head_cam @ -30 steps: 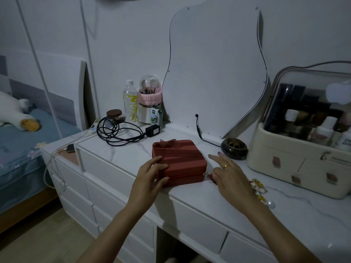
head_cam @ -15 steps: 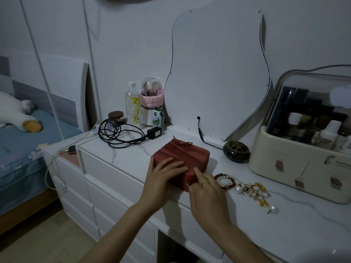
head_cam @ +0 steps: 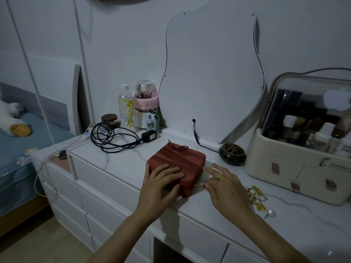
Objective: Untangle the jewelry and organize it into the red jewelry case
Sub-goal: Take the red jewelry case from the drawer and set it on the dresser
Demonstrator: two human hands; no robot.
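Observation:
The red jewelry case (head_cam: 182, 160) lies closed on the white marble dresser top (head_cam: 117, 158), a small bow on its lid. My left hand (head_cam: 161, 179) rests flat on the case's near corner with fingers spread. My right hand (head_cam: 222, 184) is beside the case's right side, its fingers at the side edge, a gold ring on one finger. A tangle of gold and pearl jewelry (head_cam: 258, 198) lies on the dresser just right of my right hand, partly hidden by it.
A cream cosmetics organizer (head_cam: 296, 168) stands at the right. A dark round incense holder (head_cam: 232, 154) sits behind the case. A coiled black cable with adapter (head_cam: 114, 137), a bottle (head_cam: 125, 106) and a brush cup (head_cam: 145, 109) are at the back left. A mirror (head_cam: 210, 73) leans on the wall.
My right hand has moved from the case's front corner to its right side and now covers the beaded bracelet. My left hand stays on the lid. The view has shifted slightly.

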